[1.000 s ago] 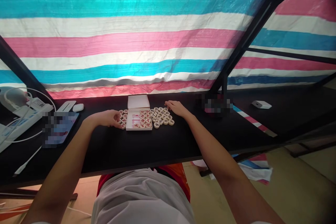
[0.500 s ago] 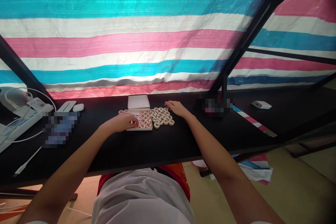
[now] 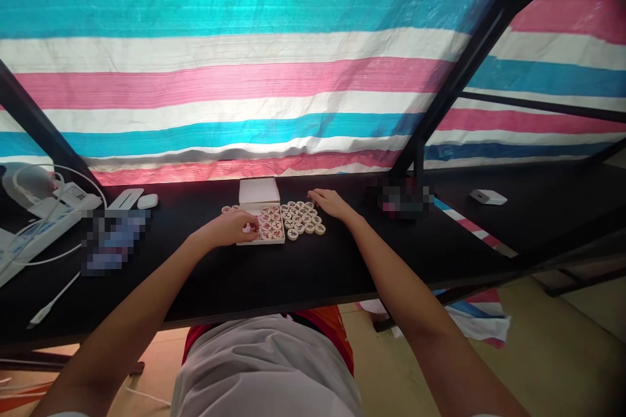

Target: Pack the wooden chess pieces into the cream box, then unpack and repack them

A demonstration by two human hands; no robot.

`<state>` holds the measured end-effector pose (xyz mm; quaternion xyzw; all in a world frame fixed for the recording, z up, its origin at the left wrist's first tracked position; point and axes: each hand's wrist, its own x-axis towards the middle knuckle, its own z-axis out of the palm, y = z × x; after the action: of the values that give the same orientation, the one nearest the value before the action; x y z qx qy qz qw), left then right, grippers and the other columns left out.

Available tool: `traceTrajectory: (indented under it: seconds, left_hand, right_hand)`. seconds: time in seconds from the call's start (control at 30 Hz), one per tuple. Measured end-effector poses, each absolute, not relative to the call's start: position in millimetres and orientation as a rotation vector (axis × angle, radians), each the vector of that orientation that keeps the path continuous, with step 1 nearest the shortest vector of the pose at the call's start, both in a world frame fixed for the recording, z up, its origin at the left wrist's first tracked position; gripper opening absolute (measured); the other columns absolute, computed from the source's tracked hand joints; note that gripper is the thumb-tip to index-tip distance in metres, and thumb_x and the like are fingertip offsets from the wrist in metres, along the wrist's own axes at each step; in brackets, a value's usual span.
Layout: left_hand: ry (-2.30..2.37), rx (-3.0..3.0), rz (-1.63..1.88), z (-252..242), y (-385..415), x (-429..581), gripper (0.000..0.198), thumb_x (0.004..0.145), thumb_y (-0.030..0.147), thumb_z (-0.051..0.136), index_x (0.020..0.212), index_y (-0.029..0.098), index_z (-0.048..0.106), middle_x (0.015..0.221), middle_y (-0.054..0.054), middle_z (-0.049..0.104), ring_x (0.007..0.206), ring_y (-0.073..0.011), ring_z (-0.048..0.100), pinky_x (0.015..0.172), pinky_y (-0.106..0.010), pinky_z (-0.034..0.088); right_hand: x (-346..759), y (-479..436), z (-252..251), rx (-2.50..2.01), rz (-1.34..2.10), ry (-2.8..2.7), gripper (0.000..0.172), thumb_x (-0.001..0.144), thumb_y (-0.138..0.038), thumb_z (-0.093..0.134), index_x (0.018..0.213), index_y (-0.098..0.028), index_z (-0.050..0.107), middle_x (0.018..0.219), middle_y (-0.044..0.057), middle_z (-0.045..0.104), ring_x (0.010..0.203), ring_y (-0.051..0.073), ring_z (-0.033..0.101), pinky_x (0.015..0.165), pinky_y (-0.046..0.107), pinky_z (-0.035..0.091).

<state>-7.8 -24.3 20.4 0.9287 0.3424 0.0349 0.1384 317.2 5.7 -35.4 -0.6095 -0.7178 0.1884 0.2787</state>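
Note:
A white open box (image 3: 259, 243) on the dark table holds rows of round Chinese chess pieces with red characters (image 3: 271, 221). My left hand (image 3: 232, 227) is over the box's left part, thumb and fingers closed on a chess piece that they mostly cover. To the right of the box lie several loose chess pieces with black characters (image 3: 303, 218), packed close together on the table. My right hand (image 3: 330, 201) lies at the far right edge of this group, fingers stretched out and fingertips by the pieces, holding nothing that I can see.
A couple of red pieces (image 3: 229, 209) lie left of the box, whose lid (image 3: 259, 190) is raised behind it. Farther left are a power strip (image 3: 39, 234) with cables, a white earbud case (image 3: 147, 201) and a blurred blue item (image 3: 117, 241). A white charger (image 3: 488, 197) is far right.
My left hand's fingers have shifted slightly over the left part of the box. My right hand stays in place. The whole view has moved a little.

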Motion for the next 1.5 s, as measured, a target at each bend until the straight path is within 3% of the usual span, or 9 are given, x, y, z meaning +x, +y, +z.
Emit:
traceTrajectory:
  seconds: [0.2,0.3,0.5,0.57,0.73,0.97,1.27,1.37,1.5]
  left_hand:
    - [1.130,2.663,0.400,55.3,-28.8,-29.1,0.031,0.077,0.035,0.051,0.101,0.019,0.061,0.098,-0.005,0.064,0.085,-0.0191,0.056,0.080,-0.027,0.042]
    - [1.392,2.560,0.508,63.5,-49.2,-58.6,0.025,0.078,0.037,0.049,0.092,0.019,0.059,0.090,-0.003,0.064,0.081,-0.0178,0.055,0.077,-0.026,0.043]
    - [1.653,2.293,0.509,16.7,-99.2,-106.7,0.026,0.081,0.044,0.047,0.081,0.020,0.057,0.077,-0.001,0.062,0.071,-0.0166,0.056,0.068,-0.026,0.045]
    - [1.681,2.285,0.549,1.0,-101.2,-109.5,0.029,0.082,0.046,0.045,0.085,0.020,0.060,0.084,-0.004,0.065,0.077,-0.0189,0.058,0.073,-0.028,0.047]
    - [1.509,2.422,0.597,-11.6,-87.0,-100.9,0.041,0.087,0.049,0.040,0.104,0.023,0.066,0.108,-0.007,0.064,0.099,-0.0229,0.058,0.091,-0.033,0.044]
    - [1.454,2.607,0.430,-10.8,-80.9,-97.9,0.044,0.089,0.045,0.040,0.123,0.024,0.059,0.108,-0.008,0.064,0.097,-0.0239,0.056,0.087,-0.035,0.046]
    - [1.420,2.757,0.457,8.1,-82.3,-82.0,0.036,0.092,0.038,0.038,0.115,0.021,0.060,0.111,-0.009,0.063,0.100,-0.0247,0.056,0.088,-0.037,0.043]
    - [1.110,2.896,0.440,14.2,-83.8,-51.8,0.030,0.093,0.033,0.039,0.107,0.021,0.063,0.105,-0.008,0.064,0.099,-0.0217,0.057,0.090,-0.034,0.043]
    - [0.779,3.149,0.285,12.6,-78.4,-6.2,0.031,0.094,0.035,0.040,0.115,0.021,0.059,0.106,-0.010,0.062,0.098,-0.0228,0.056,0.086,-0.035,0.042]
  right_hand:
    - [316.5,2.8,-32.4,-1.620,0.501,-1.936,0.040,0.092,-0.044,0.036,0.087,-0.018,0.066,0.080,0.003,0.069,0.074,0.016,0.061,0.072,0.025,0.043]
    - [316.5,2.4,-31.5,-1.626,0.502,-1.951,0.040,0.092,-0.044,0.037,0.086,-0.018,0.066,0.079,0.003,0.069,0.074,0.016,0.061,0.072,0.025,0.044]
    - [316.6,3.4,-32.1,-1.633,0.491,-1.965,0.037,0.091,-0.044,0.039,0.083,-0.019,0.065,0.078,0.003,0.068,0.073,0.017,0.061,0.071,0.026,0.044]
    - [316.2,2.7,-31.2,-1.634,0.491,-1.969,0.037,0.091,-0.044,0.039,0.083,-0.019,0.065,0.077,0.003,0.067,0.073,0.017,0.061,0.071,0.026,0.043]
    - [315.6,1.8,-29.6,-1.654,0.476,-1.967,0.037,0.091,-0.044,0.039,0.082,-0.019,0.065,0.078,0.003,0.068,0.073,0.017,0.061,0.070,0.026,0.043]
    - [315.7,2.9,-30.3,-1.648,0.484,-1.967,0.036,0.091,-0.043,0.039,0.083,-0.019,0.066,0.078,0.003,0.068,0.074,0.017,0.061,0.071,0.026,0.043]
    - [314.1,0.4,-26.1,-1.663,0.486,-1.975,0.036,0.091,-0.042,0.039,0.084,-0.019,0.066,0.080,0.003,0.069,0.075,0.017,0.061,0.072,0.026,0.043]
    - [314.1,0.4,-25.9,-1.667,0.483,-1.971,0.035,0.091,-0.042,0.039,0.086,-0.019,0.066,0.080,0.003,0.069,0.076,0.018,0.061,0.073,0.026,0.043]
    - [314.9,0.7,-27.1,-1.660,0.488,-1.964,0.035,0.091,-0.042,0.040,0.086,-0.019,0.066,0.080,0.003,0.069,0.076,0.018,0.061,0.072,0.026,0.043]
